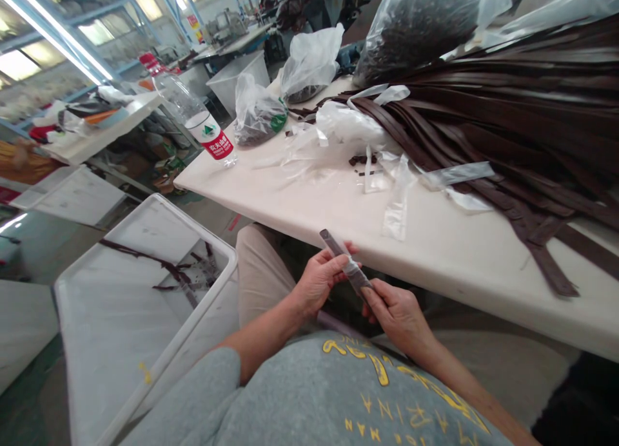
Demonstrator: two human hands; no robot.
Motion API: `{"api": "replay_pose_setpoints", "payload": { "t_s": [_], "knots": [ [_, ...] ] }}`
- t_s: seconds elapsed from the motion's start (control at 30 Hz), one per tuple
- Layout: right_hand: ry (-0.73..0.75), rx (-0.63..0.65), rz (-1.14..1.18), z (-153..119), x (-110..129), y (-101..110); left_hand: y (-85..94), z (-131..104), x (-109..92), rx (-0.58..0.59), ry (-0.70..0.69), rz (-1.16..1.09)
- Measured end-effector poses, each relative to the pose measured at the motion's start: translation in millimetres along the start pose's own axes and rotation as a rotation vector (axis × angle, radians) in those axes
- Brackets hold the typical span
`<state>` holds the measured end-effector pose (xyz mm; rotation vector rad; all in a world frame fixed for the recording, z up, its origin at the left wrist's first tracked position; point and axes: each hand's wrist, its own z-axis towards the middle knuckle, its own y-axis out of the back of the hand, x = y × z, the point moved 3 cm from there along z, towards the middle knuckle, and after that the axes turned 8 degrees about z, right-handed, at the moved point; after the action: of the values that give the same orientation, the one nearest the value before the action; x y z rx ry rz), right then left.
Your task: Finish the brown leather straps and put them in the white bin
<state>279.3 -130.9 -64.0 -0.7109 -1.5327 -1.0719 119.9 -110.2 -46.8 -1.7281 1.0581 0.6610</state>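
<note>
- I see both hands meet just below the near edge of the white table (435,240), over the lap, sharing one dark brown strap (349,270).
- The strap is narrow, flat and dull brown, tilted so its squared upper end points up towards the table edge; a band of clear plastic film is wrapped round its middle.
- My left hand (319,280) has its fingers curled tight on the strap at the wrapped part, thumb on top.
- My right hand (399,314) pinches the strap's lower end, fingers closed around it.
- On the table, at its right side, a big fanned heap of brown straps (522,124) lies, with loose clear plastic sleeves (401,194) just beside it.
- At the table's far left corner stands a tilted water bottle (200,120) with a red label, near knotted plastic bags (258,111) of dark pieces.
- Left of the table, lower down, a white bin (120,317) holds a few straps.
</note>
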Motion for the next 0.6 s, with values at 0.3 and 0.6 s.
{"api": "replay_pose_setpoints", "payload": {
  "t_s": [0.3,0.6],
  "knots": [
    [0.001,-0.014,-0.040,3,-1,-1,0.4,5,4,-0.014,0.006,-0.011],
    [-0.099,0.141,0.179,15,19,0,-10.4,-2,4,0.025,-0.047,0.088]
  ]
}}
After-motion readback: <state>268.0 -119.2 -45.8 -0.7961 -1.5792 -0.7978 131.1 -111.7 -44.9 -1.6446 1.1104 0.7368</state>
